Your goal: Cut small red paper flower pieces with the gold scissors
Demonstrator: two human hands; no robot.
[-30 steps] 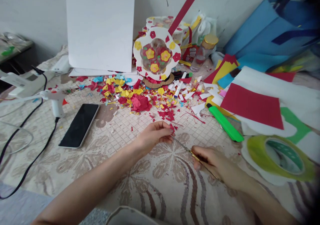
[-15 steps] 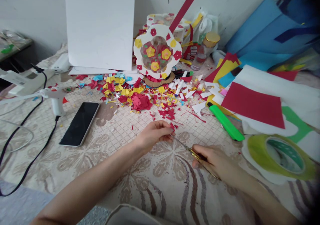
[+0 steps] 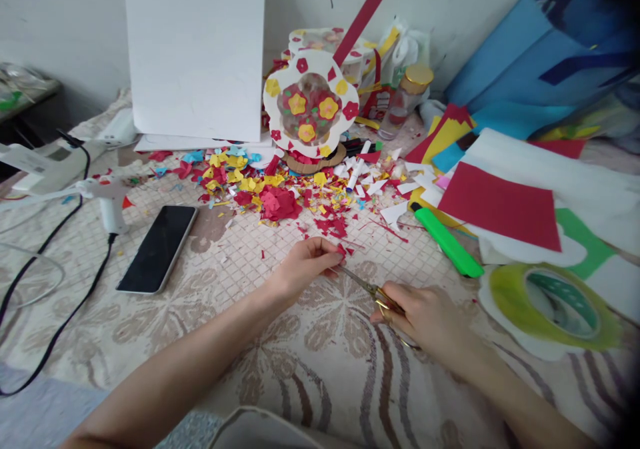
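My left hand [image 3: 314,260] pinches a small piece of red paper [image 3: 341,250] between thumb and fingers, just above the tablecloth. Gold-handled scissors [image 3: 373,290] are gripped in my right hand [image 3: 417,316], their blades pointing left and reaching the fingertips of my left hand. Whether the blades touch the red paper I cannot tell. Red paper scraps [image 3: 331,226] lie just beyond my left hand. Farther back stands a white flower-shaped paper lantern [image 3: 311,69] decorated with red and yellow paper flowers.
A phone [image 3: 157,249] and a white glue gun [image 3: 111,209] with its cable lie at left. On the right are a green utility knife [image 3: 447,241], a roll of clear tape [image 3: 553,308], red paper [image 3: 500,204] and a blue bag [image 3: 505,56]. A white board [image 3: 195,56] leans against the wall.
My right hand has turned the scissors slightly, so the handle loops show more clearly. My left hand still pinches the red paper. The whole view has shifted a little.
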